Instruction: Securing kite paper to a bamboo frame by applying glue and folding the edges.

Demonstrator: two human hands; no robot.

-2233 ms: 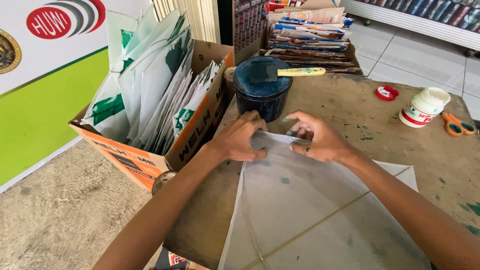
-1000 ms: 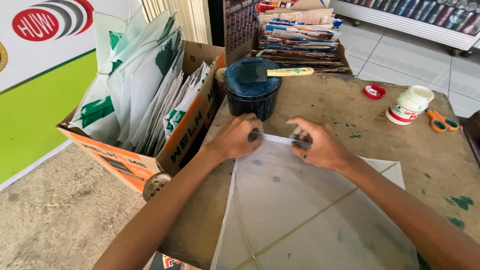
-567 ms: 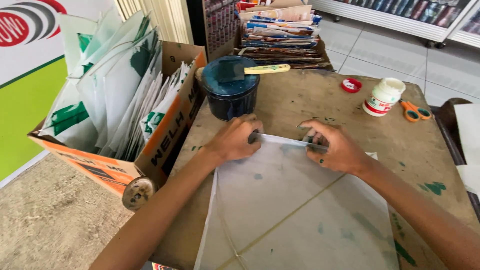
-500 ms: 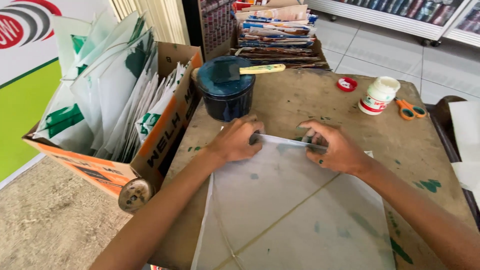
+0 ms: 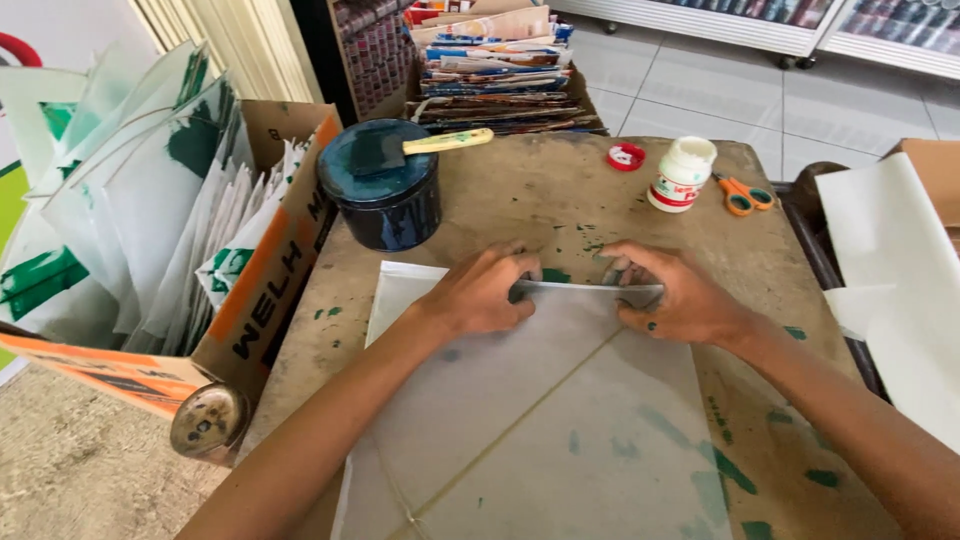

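A thin white paper kite sheet (image 5: 540,420) with a slim stick frame lies on the brown worktable (image 5: 560,200). My left hand (image 5: 480,292) presses on the sheet's folded top edge at its left end. At the right end of that fold, my right hand (image 5: 672,296) pinches the paper. The fold runs straight between the two hands. Green paint smears mark the sheet and the table around it.
A dark blue tin (image 5: 382,196) with a brush (image 5: 420,146) across its lid stands behind my left hand. A white glue bottle (image 5: 682,174), its red cap (image 5: 626,157) and orange scissors (image 5: 744,196) lie far right. A cardboard box of finished kites (image 5: 190,230) stands left; white paper sheets (image 5: 900,270) lie right.
The view has shifted, so the table sits further left in view. My hands have spread apart along the sheet's top edge, pressing the fold flat.
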